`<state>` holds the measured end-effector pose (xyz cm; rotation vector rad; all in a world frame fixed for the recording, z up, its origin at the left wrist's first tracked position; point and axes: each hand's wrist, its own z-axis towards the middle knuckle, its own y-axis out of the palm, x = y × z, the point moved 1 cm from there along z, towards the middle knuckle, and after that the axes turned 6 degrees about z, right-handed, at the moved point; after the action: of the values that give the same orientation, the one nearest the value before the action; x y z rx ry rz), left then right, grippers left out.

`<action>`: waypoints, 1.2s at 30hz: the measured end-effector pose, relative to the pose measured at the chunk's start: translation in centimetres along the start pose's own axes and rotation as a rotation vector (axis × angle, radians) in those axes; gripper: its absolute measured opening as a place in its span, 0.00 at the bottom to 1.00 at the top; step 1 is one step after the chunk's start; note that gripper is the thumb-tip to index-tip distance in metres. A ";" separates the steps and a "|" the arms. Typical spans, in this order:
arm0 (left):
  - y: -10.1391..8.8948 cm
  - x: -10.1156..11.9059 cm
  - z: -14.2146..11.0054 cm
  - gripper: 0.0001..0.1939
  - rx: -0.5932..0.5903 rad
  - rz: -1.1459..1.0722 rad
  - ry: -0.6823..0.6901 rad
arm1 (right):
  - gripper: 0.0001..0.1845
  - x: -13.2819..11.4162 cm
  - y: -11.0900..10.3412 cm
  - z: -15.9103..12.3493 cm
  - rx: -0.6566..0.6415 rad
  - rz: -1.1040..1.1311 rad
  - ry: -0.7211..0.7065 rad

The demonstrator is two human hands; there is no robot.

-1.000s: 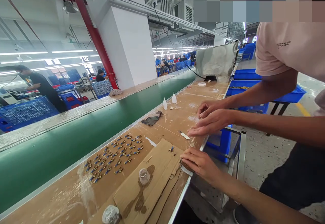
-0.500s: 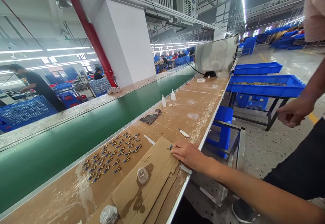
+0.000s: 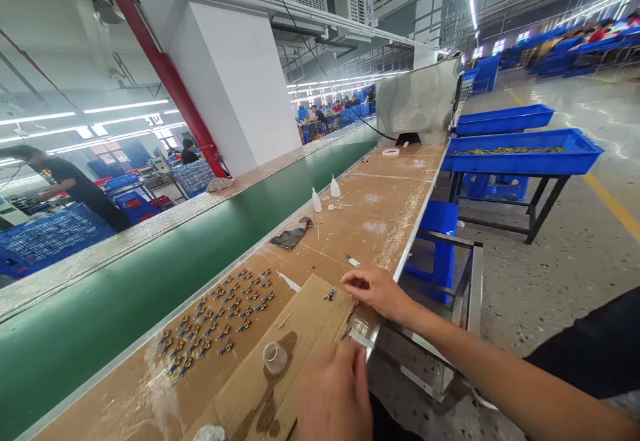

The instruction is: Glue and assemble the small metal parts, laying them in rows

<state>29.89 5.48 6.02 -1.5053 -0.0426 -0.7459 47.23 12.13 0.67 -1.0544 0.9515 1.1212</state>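
Note:
My right hand (image 3: 376,291) is over the right edge of a cardboard sheet (image 3: 320,318). Its thumb and fingers are curled together; whatever they hold, if anything, is hidden. Just left of the fingertips lies a small blue-and-gold figure (image 3: 329,294). My left hand (image 3: 336,391), smeared by motion, is over the cardboard's near edge, so its fingers cannot be read. A small clear cup (image 3: 275,357) stands on the cardboard beside dark wet stains, near a thin stick (image 3: 285,320). Behind my right hand shows a white-handled pointed tool (image 3: 352,260), partly covered.
Rows of similar small figures (image 3: 215,321) lie left of the cardboard. Farther up are a dark cloth (image 3: 290,236), two white squeeze bottles (image 3: 335,188) and a tape roll (image 3: 391,152). A green conveyor belt (image 3: 200,228) runs alongside; blue trays (image 3: 525,154) stand right.
The other person's hands have withdrawn to the right and left view. My right hand reached over the figure, then drew back slightly. My left hand has come in from below. A dark bead beside the figure no longer shows.

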 end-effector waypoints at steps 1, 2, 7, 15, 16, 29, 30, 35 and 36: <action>-0.3 0.2 1.5 0.14 -0.025 0.169 -0.006 | 0.15 0.1 -0.3 0.0 0.029 0.115 0.056; -0.6 0.3 2.9 0.15 -0.049 0.323 -0.011 | 0.18 0.2 -0.6 -0.1 0.055 0.231 0.109; -0.6 0.8 8.2 0.16 -0.044 0.665 0.090 | 0.24 -0.6 -1.7 -1.3 0.145 0.711 0.277; 1.2 0.9 10.5 0.17 -0.080 0.725 0.162 | 0.20 -2.0 -2.7 -2.8 0.181 1.056 0.349; 1.3 0.9 10.5 0.16 -0.081 0.727 0.169 | 0.20 -2.1 -2.7 -2.9 0.184 1.072 0.346; 0.5 1.5 10.5 0.15 0.009 0.496 0.067 | 0.17 -3.4 -2.7 -3.8 0.200 1.125 0.340; 0.2 1.7 9.8 0.14 0.030 0.413 0.051 | 0.17 -3.6 -2.6 -4.0 0.200 1.134 0.348; -0.1 1.8 4.0 0.11 0.204 -0.458 -0.161 | 0.17 -4.5 -1.2 -5.5 0.178 1.204 0.419; 0.2 1.7 2.8 0.12 0.253 -0.585 -0.203 | 0.17 -4.6 -0.7 -6.0 0.168 1.217 0.439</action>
<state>32.42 7.27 6.93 -1.3237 -0.7297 -1.0012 46.70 5.21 3.74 -0.5158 2.1410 1.7401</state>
